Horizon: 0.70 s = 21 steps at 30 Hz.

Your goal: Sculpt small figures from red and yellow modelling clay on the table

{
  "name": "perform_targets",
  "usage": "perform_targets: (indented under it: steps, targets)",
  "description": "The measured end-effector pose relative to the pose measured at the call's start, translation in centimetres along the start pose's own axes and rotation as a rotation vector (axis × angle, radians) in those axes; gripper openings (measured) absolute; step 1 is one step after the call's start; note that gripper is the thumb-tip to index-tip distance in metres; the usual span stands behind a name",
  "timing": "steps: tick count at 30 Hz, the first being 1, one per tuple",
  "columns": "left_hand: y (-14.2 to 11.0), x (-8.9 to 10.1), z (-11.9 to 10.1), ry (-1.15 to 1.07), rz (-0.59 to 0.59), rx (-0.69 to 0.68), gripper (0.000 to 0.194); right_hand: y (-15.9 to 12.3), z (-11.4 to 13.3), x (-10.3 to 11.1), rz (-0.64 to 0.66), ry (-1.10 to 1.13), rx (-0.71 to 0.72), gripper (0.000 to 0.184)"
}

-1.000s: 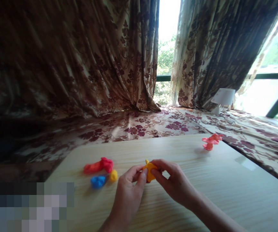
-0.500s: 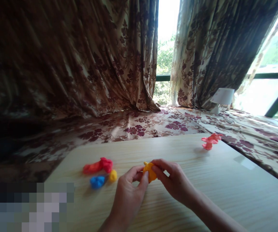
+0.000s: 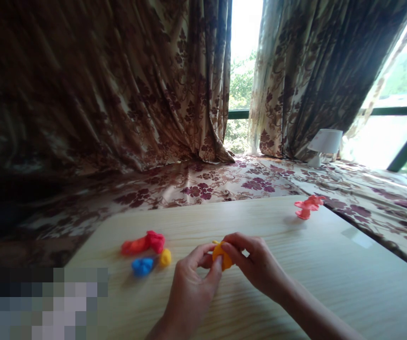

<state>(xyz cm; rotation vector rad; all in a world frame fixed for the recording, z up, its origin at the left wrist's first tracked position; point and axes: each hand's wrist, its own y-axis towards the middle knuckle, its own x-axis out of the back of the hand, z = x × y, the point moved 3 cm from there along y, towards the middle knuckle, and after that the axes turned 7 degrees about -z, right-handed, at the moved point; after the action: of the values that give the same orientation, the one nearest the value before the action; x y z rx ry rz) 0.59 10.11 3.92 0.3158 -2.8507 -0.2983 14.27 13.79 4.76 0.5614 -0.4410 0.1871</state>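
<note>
A piece of yellow modelling clay [image 3: 225, 259] is pinched between both hands above the middle of the table. My left hand [image 3: 195, 278] grips it from the left, thumb pressed on its near face. From the right, my right hand [image 3: 251, 259] holds its upper edge between thumb and fingers. A thin yellow strand pokes out at the top left of the piece; the fingers hide part of the rest. Left of my hands lie a small yellow lump [image 3: 165, 258], a blue lump [image 3: 142, 267] and a red and orange-red clay piece [image 3: 147, 243].
A coral-pink clay figure [image 3: 309, 207] stands near the far right edge of the pale wooden table [image 3: 203, 219]. Beyond it, a white lamp [image 3: 326, 141] rests on flowered cloth. Patterned curtains [image 3: 175, 85] hang behind, beside a window. A pixelated patch covers the lower left corner.
The yellow clay has shifted slightly right and turned a little in my fingers. My left thumb has moved right across its face. The other clay pieces lie where they were.
</note>
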Motion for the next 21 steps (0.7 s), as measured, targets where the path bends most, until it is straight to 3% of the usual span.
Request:
perform_targets:
  steps: [4, 8, 15, 21]
  targets:
    - [0.18, -0.07, 0.45, -0.107, -0.017, 0.104, 0.018, 0.04, 0.15, 0.13, -0.037, 0.087, -0.035, 0.035]
    - [0.52, 0.05, 0.69, -0.258, 0.006, 0.209, 0.022, 0.08, 0.18, -0.22, -0.021, 0.099, -0.015, 0.027]
    - [0.32, 0.41, 0.27, -0.174, 0.01, 0.139, 0.034, 0.19, 0.38, -0.32, -0.03, 0.023, 0.104, 0.017]
    - [0.3, -0.02, 0.45, -0.26, 0.079, 0.159, 0.033, 0.08, 0.49, -0.23, -0.027, 0.024, 0.082, 0.009]
